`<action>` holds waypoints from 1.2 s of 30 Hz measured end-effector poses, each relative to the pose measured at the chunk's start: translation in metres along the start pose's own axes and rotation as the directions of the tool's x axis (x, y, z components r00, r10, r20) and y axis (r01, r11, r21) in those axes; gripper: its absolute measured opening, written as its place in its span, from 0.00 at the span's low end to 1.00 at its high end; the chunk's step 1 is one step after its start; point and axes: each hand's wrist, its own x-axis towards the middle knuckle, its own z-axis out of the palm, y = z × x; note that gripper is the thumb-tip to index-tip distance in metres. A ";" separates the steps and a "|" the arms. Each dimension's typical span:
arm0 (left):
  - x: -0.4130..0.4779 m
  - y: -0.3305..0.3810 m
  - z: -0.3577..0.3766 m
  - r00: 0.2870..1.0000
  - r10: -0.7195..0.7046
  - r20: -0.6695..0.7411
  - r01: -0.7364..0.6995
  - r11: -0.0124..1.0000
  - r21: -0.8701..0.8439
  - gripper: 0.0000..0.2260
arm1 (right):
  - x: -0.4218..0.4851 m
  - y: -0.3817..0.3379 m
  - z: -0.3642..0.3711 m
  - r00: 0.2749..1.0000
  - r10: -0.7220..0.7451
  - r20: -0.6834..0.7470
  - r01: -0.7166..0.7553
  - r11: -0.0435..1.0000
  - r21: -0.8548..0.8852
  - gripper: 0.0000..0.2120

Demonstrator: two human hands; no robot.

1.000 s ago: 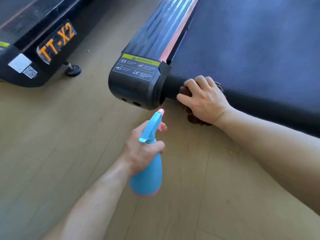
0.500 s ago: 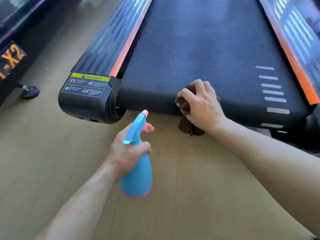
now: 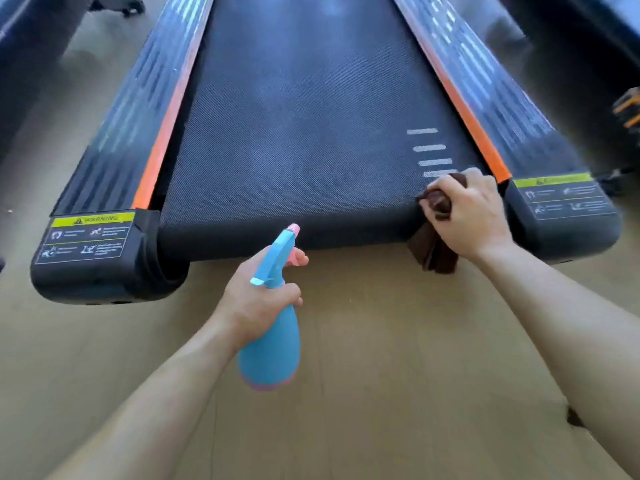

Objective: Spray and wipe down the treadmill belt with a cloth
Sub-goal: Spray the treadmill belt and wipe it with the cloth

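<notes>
The black treadmill belt (image 3: pixel 298 140) runs away from me between two side rails with orange stripes. My left hand (image 3: pixel 258 299) grips a blue spray bottle (image 3: pixel 272 341) by its neck, a finger on the pink trigger, nozzle aimed at the belt's rear edge. My right hand (image 3: pixel 467 213) holds a dark brown cloth (image 3: pixel 434 251) against the belt's rear right corner, next to the white stripes. Part of the cloth hangs down over the belt's end toward the floor.
The left rail end cap (image 3: pixel 93 258) and right rail end cap (image 3: pixel 568 216) carry yellow warning labels. Wooden floor (image 3: pixel 381 393) lies under my arms. Another dark machine (image 3: pixel 31 53) stands at the far left, and dark equipment sits at the right edge.
My right hand has slid the cloth along the belt's rear edge from the left corner to the right corner. The left hand keeps holding the bottle. My view has shifted right.
</notes>
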 end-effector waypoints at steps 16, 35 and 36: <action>0.011 -0.027 -0.100 0.989 0.003 -0.150 -0.012 0.998 -0.057 0.25 | 0.040 -0.221 0.074 0.954 -0.244 0.174 0.231 0.968 0.096 0.13; 0.003 -0.053 -0.174 0.970 0.074 -0.232 -0.090 0.994 -0.057 0.28 | 0.048 -0.300 0.105 0.881 -0.410 0.237 0.367 0.907 0.204 0.14; 0.004 -0.055 -0.175 0.971 0.071 -0.228 -0.086 0.995 -0.053 0.28 | 0.056 -0.310 0.108 0.903 -0.354 0.245 0.309 0.929 0.203 0.14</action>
